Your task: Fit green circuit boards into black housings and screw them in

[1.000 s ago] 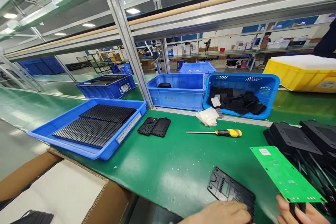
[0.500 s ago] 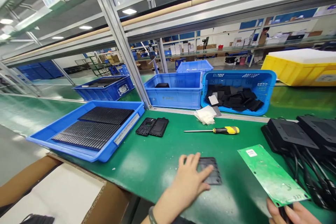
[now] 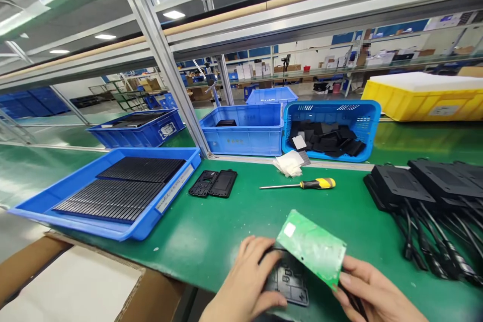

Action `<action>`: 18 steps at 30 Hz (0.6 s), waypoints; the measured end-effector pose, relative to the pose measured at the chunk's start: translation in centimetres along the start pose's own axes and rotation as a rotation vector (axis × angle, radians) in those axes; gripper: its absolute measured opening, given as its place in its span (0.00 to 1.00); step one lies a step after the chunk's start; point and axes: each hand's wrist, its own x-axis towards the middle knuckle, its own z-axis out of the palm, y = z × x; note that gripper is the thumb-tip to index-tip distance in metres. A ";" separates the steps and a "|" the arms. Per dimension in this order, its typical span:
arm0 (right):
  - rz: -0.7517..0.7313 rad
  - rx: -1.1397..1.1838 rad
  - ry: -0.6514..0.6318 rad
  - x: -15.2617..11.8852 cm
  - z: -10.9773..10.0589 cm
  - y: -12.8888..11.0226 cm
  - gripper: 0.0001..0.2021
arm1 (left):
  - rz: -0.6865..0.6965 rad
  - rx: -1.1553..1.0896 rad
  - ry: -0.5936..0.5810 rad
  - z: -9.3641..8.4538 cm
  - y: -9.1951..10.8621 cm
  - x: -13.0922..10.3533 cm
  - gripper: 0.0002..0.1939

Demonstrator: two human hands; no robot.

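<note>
Your left hand (image 3: 247,287) grips the black cover (image 3: 289,282) flat on the bench; your right hand (image 3: 372,294) pinches the green board (image 3: 312,247) by its near corner, tilted over the cover — not yet seated, I judge; beyond your hands lie a screwdriver (image 3: 302,184), a finished-looking cover pair (image 3: 213,183), and bins (image 3: 247,131) farther off.

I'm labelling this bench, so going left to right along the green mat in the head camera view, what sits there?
Blue tray of black slats → pair of black plastic frames → white wipes → yellow-handled screwdriver → stack of black units with cables.
</note>
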 end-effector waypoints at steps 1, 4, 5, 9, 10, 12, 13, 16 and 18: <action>0.018 -0.025 -0.055 0.2 0.3 0.0 0.20 | -0.035 -0.038 0.113 -0.1 -0.1 -0.1 0.26; 0.071 -0.103 -0.223 0.9 0.7 0.4 0.20 | 0.019 0.041 0.355 -0.7 -0.1 -0.2 0.26; 0.086 -0.135 -0.261 1.1 0.7 0.5 0.20 | 0.100 0.112 0.352 -0.8 0.1 0.0 0.29; 0.128 -0.372 -0.346 1.7 1.1 0.2 0.21 | 0.331 0.269 0.220 0.1 1.0 1.0 0.31; 0.098 -0.482 -0.337 1.7 1.1 0.0 0.20 | 0.329 0.263 0.207 0.6 1.1 1.1 0.31; -0.086 -0.803 -0.260 1.9 1.1 -0.3 0.16 | 0.287 0.217 0.218 1.6 1.0 0.9 0.33; -0.234 -1.002 -0.207 1.9 1.0 -0.5 0.14 | 0.266 0.189 0.232 2.1 0.8 0.7 0.34; -0.676 -1.504 -0.147 2.0 0.7 -0.7 0.15 | 0.253 0.126 0.262 2.6 0.0 0.0 0.32; -0.766 -1.624 -0.186 2.1 0.5 -0.9 0.14 | 0.260 0.089 0.219 2.7 -0.2 -0.4 0.28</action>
